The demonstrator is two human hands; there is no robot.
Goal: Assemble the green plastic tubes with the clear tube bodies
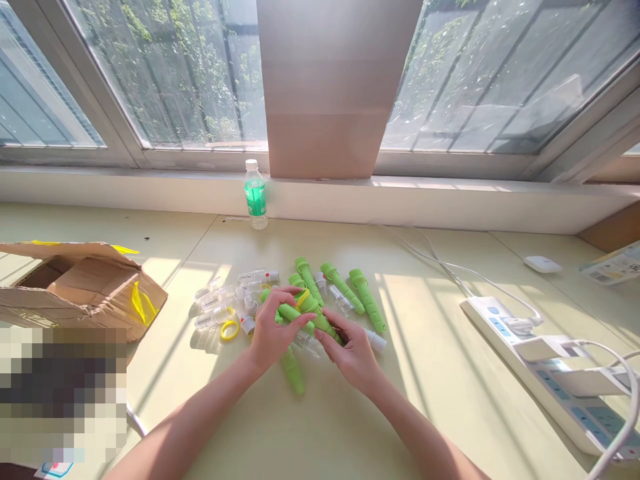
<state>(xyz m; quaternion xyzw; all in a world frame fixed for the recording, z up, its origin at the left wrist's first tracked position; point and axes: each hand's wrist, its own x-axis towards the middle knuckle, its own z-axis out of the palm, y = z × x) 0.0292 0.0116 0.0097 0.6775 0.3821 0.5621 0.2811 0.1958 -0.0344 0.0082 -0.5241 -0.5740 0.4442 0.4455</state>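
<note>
My left hand (pixel 274 328) and my right hand (pixel 353 352) meet over a pile of green ribbed plastic handles (pixel 345 288) in the middle of the table. The left hand's fingers curl round one green handle (pixel 320 320) with a yellow ring at its top. My right hand pinches the lower end of that same handle. Another green handle (pixel 293 370) lies under my left palm. Several clear plastic tubes (pixel 220 301) with white caps lie just to the left, and a loose yellow ring (pixel 229 329) rests beside them.
An open cardboard box (pixel 75 287) stands at the left. A water bottle with a green label (pixel 255 195) stands by the window sill. A white power strip (pixel 545 370) with plugs and cables lies at the right, with a small white device (pixel 543 264) behind it.
</note>
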